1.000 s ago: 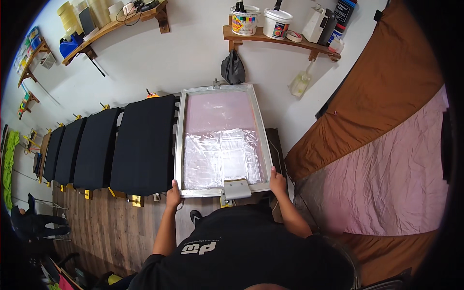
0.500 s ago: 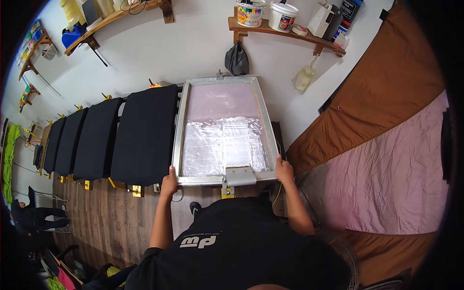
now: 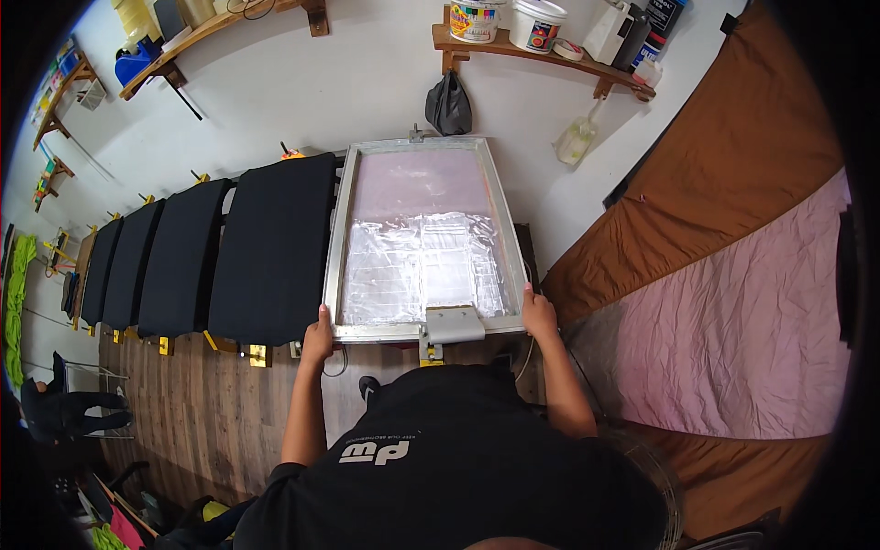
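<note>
A screen-printing frame (image 3: 500,197) with pale metal sides lies in front of me. Its mesh is pinkish at the far end, and shiny clear tape or film covers the near half. My left hand (image 3: 317,339) grips the near left corner of the frame, thumb on top. At the near right corner my right hand (image 3: 539,314) holds it the same way. The undersides of both hands' fingers are hidden. A grey metal plate with bolts (image 3: 456,324) sits over the near rail, right of its middle, above a yellow bracket (image 3: 431,354).
Several boards covered in black cloth (image 3: 275,247) run off to the left. A wooden shelf (image 3: 536,57) with tubs and bottles is on the wall, a black bag (image 3: 448,104) hanging beneath. Brown and pink cloth (image 3: 733,330) hangs at right. A person (image 3: 78,408) is far left.
The whole view has shifted slightly, so the frame and boards appear a little higher. Both hands keep their hold on the frame's near corners.
</note>
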Demonstrator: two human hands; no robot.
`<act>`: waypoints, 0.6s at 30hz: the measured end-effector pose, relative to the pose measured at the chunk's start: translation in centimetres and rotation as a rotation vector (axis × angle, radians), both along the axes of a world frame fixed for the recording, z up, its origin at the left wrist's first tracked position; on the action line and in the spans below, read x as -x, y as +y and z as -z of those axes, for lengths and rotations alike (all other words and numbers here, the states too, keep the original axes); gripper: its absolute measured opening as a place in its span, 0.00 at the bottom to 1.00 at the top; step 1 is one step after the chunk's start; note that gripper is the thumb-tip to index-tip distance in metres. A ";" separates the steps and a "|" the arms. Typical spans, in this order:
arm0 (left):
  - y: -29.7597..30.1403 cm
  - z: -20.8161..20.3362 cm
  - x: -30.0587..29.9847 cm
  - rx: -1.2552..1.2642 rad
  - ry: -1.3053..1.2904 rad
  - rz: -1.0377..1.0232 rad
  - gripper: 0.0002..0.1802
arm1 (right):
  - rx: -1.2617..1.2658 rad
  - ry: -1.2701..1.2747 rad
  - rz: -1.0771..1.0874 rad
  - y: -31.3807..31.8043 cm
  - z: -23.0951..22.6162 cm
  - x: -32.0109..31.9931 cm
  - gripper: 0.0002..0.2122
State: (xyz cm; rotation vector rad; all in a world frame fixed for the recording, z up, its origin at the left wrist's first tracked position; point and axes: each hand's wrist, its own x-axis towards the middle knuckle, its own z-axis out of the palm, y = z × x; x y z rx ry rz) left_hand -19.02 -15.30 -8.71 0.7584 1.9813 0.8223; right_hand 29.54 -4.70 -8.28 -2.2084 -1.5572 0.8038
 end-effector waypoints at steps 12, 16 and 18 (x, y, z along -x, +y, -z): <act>0.4 1.2 0.3 -0.097 -0.053 0.023 0.45 | -0.008 -0.023 -0.038 0.1 0.5 -0.1 0.36; 0.1 0.1 -0.4 -0.138 -0.048 0.014 0.43 | 0.001 0.007 -0.040 -0.1 0.4 0.2 0.36; 0.0 0.0 -0.6 -0.126 -0.022 0.010 0.42 | -0.009 0.006 -0.046 0.0 0.8 0.0 0.36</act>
